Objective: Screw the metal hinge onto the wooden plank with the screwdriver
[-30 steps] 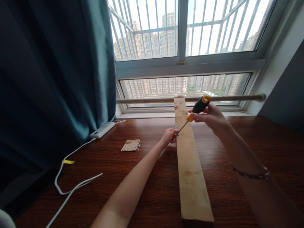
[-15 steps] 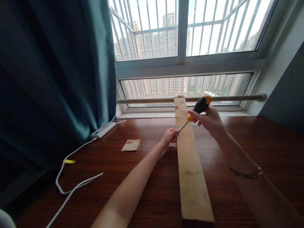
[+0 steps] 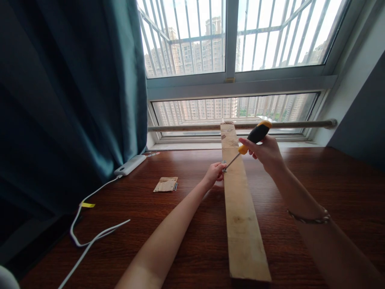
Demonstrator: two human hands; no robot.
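Note:
A long wooden board [image 3: 245,224] lies lengthwise on the dark table, its far end near the window sill. In my right hand [image 3: 267,152] is a screwdriver [image 3: 259,131] with a black and yellow handle. Its shaft slants down to the left, and the tip meets a small metal piece [image 3: 224,170] at the board's left edge. My left hand [image 3: 215,173] is closed at that same edge, fingertips pressed against the metal piece, which looks like a small hinge or bracket. The fingers partly hide it.
Left of the board, a thin wooden piece [image 3: 166,184] lies beside small metal screws [image 3: 175,186]. A white power strip [image 3: 130,165] sits by the curtain [image 3: 120,88], its white cable [image 3: 102,233] looping across the table. A metal rail [image 3: 186,128] crosses the window behind the board.
The screwdriver handle and my right hand have shifted slightly to the right. My left hand stays in place at the board's edge.

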